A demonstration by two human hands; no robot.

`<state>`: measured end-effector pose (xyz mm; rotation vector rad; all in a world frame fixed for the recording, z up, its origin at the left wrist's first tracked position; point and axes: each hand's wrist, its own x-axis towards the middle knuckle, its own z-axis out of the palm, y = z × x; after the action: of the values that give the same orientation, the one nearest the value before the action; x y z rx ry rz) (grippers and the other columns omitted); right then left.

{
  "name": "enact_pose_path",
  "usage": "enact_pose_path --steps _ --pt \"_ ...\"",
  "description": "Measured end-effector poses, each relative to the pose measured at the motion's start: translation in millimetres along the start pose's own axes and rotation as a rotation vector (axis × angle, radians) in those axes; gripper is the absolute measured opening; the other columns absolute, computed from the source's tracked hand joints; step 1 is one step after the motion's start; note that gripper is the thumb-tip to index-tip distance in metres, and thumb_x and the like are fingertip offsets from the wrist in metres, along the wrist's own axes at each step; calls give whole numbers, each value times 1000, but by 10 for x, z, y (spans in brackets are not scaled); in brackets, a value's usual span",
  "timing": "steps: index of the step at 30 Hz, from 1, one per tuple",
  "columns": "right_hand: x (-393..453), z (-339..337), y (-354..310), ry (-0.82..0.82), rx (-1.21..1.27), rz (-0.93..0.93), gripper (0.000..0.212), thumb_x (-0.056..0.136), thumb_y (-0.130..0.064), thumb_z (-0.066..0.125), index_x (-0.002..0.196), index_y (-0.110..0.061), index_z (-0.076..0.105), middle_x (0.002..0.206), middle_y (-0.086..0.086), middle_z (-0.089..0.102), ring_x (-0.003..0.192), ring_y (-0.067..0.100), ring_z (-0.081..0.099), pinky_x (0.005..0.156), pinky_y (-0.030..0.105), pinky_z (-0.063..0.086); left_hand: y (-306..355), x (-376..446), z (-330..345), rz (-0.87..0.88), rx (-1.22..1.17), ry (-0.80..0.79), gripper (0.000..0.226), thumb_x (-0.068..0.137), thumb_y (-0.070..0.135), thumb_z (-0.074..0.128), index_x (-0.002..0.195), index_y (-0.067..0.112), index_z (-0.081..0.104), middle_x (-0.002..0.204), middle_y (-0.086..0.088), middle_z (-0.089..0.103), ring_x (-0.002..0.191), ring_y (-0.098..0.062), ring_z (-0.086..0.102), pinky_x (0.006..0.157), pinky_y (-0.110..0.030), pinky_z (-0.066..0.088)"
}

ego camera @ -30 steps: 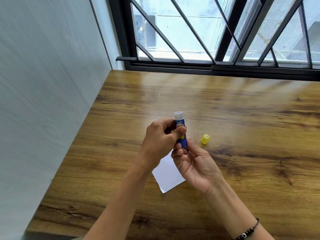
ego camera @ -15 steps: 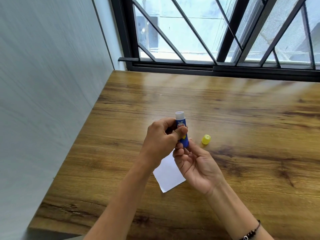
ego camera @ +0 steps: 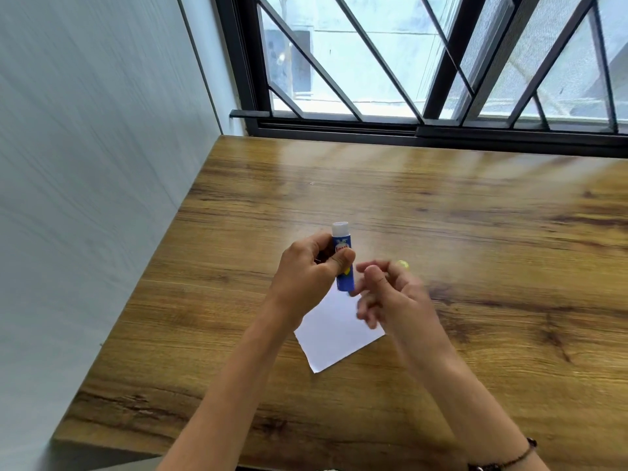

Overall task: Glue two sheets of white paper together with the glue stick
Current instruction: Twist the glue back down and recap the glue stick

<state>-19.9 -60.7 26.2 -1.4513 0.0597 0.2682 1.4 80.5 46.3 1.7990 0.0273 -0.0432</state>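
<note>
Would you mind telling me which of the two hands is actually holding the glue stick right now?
The left hand holds it, gripping the blue glue stick upright above the white paper. The right hand, blurred, has its fingers spread beside the tube's base, gripping nothing.

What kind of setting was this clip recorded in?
Probably a home or small office desk by a window: a wood-grain table set into a corner, a pale wall on the left, and a black-framed window with diagonal bars just behind.

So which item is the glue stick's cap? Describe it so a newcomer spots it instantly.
Start at the wooden table under the barred window. Beyond the right hand, its fingers partly covering it, lies the cap. It is the only small yellow thing; the glue stick beside it is blue.
</note>
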Motion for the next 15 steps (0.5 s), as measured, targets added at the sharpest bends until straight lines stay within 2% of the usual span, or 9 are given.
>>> enact_pose_path --steps 2,3,4,6,8,10,13,15 --pt "64 -158 -40 134 -624 -284 8 88 -21 56 95 -20 60 88 -3 64 56 6 53 55 19 43 -29 3 -22 -25 43 -44 14 90 19 53 81 28 57 82 -4 67 89 -26 64 89 -43 50" --pt "120 -226 -61 163 -887 -380 12 87 -18 58 98 -20 62 95 -4 62 60 8 54 57 20 42 -39 5 -31 -31 62 -67 13 91 18 50 83 27 56 81 -1 66 89 -23 64 89 -41 49" --pt "184 -286 -76 163 -1082 -405 18 86 -16 58 104 -19 61 105 -1 59 66 14 56 60 24 43 -47 10 -33 -32 91 -90 12 92 18 48 86 23 56 80 0 65 87 -22 63 87 -41 47" --pt "304 -381 -85 116 -1292 -337 31 87 -16 56 117 -19 57 122 5 51 80 26 60 67 33 46 -52 14 -25 -22 173 -118 13 93 18 45 92 14 57 78 -3 61 82 -25 58 81 -43 46" --pt "386 -446 -56 52 -1361 -277 35 87 -13 54 122 -20 54 124 7 48 89 29 59 72 37 47 -50 11 -19 -9 235 -123 16 94 18 43 97 11 57 76 -5 55 77 -25 51 74 -42 43" --pt "431 -472 -16 27 -1387 -268 35 86 -5 51 119 -17 55 117 9 52 91 30 58 72 36 46 -44 4 -20 -3 269 -118 18 94 19 43 98 11 58 72 -2 49 72 -19 46 68 -36 38" --pt "468 -467 26 79 -1331 -340 29 83 4 50 107 -10 60 104 9 58 81 27 58 66 28 38 -38 -5 -38 -12 296 -105 17 93 18 43 97 10 58 65 3 44 65 -15 41 64 -33 34" --pt "436 -449 -14 143 -1122 -386 23 82 2 54 97 -13 64 92 2 61 67 17 54 62 19 38 -39 -8 -44 -15 299 -103 16 93 17 44 96 10 58 63 4 43 62 -14 39 62 -32 33"
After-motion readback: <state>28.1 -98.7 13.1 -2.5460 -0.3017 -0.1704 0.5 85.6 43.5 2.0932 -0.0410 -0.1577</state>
